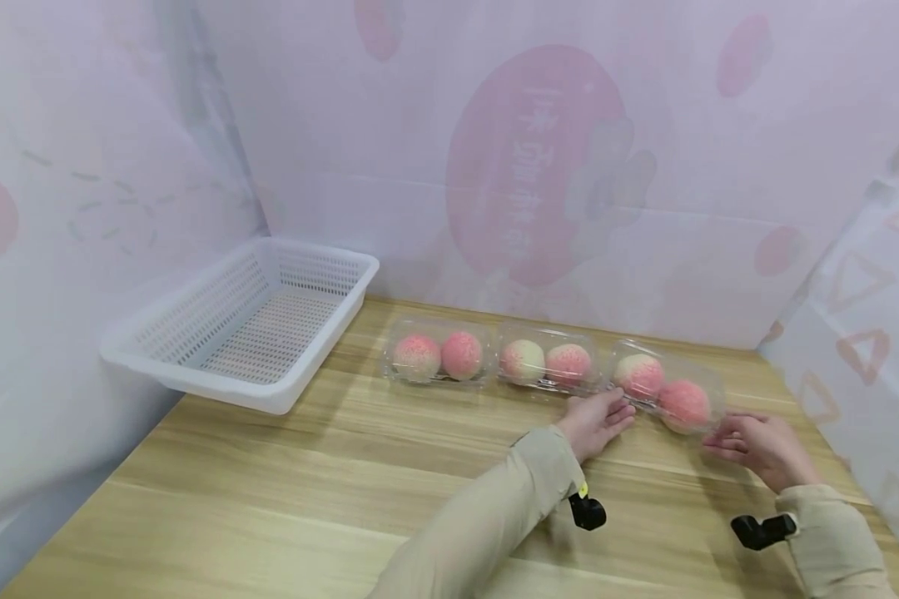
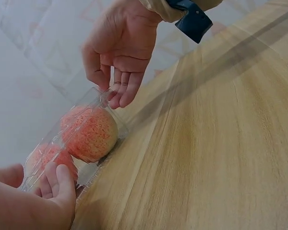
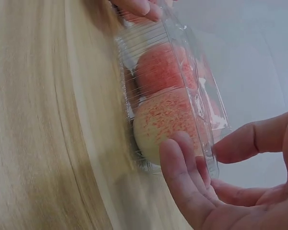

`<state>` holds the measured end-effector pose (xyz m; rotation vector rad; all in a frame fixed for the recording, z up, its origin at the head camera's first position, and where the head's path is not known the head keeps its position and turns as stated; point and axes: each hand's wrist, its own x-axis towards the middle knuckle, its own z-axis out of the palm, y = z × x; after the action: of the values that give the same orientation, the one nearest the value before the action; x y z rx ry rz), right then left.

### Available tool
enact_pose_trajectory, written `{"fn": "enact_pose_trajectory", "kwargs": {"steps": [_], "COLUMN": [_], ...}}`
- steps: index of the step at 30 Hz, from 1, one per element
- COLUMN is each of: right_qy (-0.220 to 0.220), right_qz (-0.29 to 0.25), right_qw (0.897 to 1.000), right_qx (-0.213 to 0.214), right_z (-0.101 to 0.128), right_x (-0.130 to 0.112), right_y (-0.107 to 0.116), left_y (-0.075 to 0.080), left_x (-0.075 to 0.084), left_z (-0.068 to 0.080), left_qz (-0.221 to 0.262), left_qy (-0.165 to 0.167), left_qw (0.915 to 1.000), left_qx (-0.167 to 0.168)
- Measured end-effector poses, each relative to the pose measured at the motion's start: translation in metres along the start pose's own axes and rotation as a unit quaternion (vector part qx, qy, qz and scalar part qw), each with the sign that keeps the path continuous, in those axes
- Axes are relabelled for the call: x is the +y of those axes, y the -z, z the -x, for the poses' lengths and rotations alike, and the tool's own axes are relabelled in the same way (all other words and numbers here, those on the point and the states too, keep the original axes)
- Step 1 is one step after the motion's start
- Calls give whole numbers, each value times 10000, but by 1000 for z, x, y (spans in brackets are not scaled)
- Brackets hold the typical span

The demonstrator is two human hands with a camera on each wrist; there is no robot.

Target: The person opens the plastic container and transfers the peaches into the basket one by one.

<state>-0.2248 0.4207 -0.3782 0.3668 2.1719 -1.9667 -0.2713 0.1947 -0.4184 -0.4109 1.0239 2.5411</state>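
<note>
Peaches sit in the clear clamshell box (image 1: 667,389) between the left hand (image 1: 595,420) and right hand (image 1: 760,448), both touching its ends with loose fingers, neither gripping; thin, slippery plastic, probably light and crushable, best held by both ends.

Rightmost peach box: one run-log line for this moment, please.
rightmost peach box on table | left hand touches one end | right hand fingertips at other end | basket left
</note>
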Motion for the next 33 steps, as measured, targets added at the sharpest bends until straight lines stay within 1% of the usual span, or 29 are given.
{"fn": "enact_pose_trajectory", "kwargs": {"steps": [2, 6, 9, 13, 18, 20, 23, 27, 30, 33], "right_qy": [-44, -162, -224, -260, -222, -206, -234, -266, -262, -190], "right_qz": [-10, 132, 139, 142, 180, 92, -6, -32, -23, -78], "right_qw": [10000, 9998, 9996, 9995, 9995, 9996, 9995, 9994, 9995, 9997], "right_qx": [-41, -68, -93, -137, -152, -158, -210, -238, -184, -147], "right_z": [0, -1, -2, -2, -1, -1, -1, 0, 1, 4], "right_x": [0, -1, -1, -1, -3, -4, -4, -2, 1, 3], "right_y": [2, 4, 4, 6, 10, 12, 13, 13, 14, 16], "left_y": [1, 5, 8, 8, 5, 3, 1, 3, 5, 5], "left_x": [-1, 0, -1, -3, -2, 0, 1, -1, -3, 0], "left_z": [0, 1, 1, 0, 0, 0, 1, 0, 1, 5], "left_qz": [-149, -510, -625, -739, -1233, -1372, -1454, -1511, -1624, -1848], "left_qy": [-3, -20, -66, -185, -421, -509, -593, -706, -754, -705], "left_qw": [9999, 9987, 9980, 9971, 9915, 9892, 9875, 9858, 9837, 9802], "left_qx": [-26, -71, -24, 43, -45, -13, 112, 202, 140, -10]}}
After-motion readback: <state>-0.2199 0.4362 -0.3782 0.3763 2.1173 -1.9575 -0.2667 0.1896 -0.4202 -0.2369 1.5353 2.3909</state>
